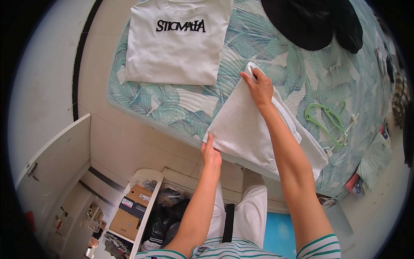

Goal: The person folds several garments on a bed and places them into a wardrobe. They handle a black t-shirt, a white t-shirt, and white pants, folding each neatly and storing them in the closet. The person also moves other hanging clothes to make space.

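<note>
A light grey folded garment (241,126) lies at the near edge of the bed, partly covered by my right forearm. My left hand (211,153) pinches its near left corner, thumb on top. At the far corner, my right hand (259,85) grips the cloth between thumb and fingers. Ribbed, cuff-like ends show at the garment's right side. Beyond it on the left, a white T-shirt (173,55) with dark lettering on the chest lies folded flat, touched by neither hand.
A quilted leaf-patterned bedspread (194,103) covers the bed. Green hangers (326,121) lie to the right, a black item (304,26) at the far side. Below left stands an open cabinet with cardboard boxes (124,223) and dark bags (165,213). A white door (61,155) stands ajar.
</note>
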`<state>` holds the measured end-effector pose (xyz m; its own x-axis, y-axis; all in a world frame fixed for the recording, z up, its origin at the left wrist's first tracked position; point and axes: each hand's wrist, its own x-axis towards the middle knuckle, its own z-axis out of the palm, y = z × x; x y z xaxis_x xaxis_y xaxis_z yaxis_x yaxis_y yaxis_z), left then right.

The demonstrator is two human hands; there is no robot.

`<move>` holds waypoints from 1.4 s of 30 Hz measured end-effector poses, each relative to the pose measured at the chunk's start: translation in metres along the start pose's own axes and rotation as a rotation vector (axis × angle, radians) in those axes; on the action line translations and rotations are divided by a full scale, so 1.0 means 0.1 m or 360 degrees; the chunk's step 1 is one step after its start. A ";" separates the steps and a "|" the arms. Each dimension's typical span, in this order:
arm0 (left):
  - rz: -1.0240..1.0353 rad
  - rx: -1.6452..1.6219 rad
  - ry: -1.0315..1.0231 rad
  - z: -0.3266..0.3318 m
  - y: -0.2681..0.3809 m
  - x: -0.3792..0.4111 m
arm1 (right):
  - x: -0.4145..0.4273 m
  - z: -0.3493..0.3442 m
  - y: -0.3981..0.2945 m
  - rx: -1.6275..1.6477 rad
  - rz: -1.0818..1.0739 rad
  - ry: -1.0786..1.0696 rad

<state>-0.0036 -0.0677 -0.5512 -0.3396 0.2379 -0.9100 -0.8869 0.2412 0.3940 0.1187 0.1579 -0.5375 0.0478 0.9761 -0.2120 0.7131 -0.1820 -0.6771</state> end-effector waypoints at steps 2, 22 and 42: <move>-0.0008 0.0102 0.0021 -0.03 0.05 0.01 | 0.03 -0.01 0.00 0.0104 0.0029 -0.0041; 0.1792 0.3638 -0.1004 0.55 0.00 -0.06 | -0.84 -0.30 0.63 -0.0827 -0.0926 -0.0482; 0.2071 0.3825 -0.1653 0.66 -1.55 -1.18 | -3.90 -2.26 3.81 -0.0166 0.1461 0.0655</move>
<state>0.1948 -0.0710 -0.4968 0.5550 0.7221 -0.4130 0.8312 -0.4622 0.3089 0.5297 -0.2648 -0.5538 0.8319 0.4329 -0.3472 0.3361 -0.8909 -0.3053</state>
